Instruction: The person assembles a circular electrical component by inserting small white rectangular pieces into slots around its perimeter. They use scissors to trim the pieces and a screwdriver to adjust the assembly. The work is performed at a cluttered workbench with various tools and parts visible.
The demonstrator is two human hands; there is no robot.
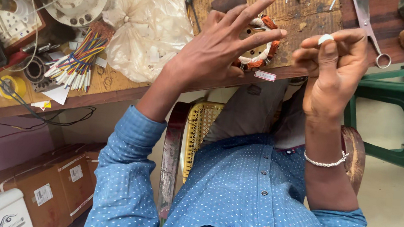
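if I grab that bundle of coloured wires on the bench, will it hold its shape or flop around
The bundle of coloured wires would probably flop: the thin strands already fan out loosely at their white-tipped ends. It looks light for its size. Loose strands might slip apart unless gripped where they bunch together.

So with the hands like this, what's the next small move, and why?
Probably bring the right hand across to the copper coil ring. It pinches a small white piece clear of the ring, while the left hand spreads over the coil on the bench edge, apparently steadying it.
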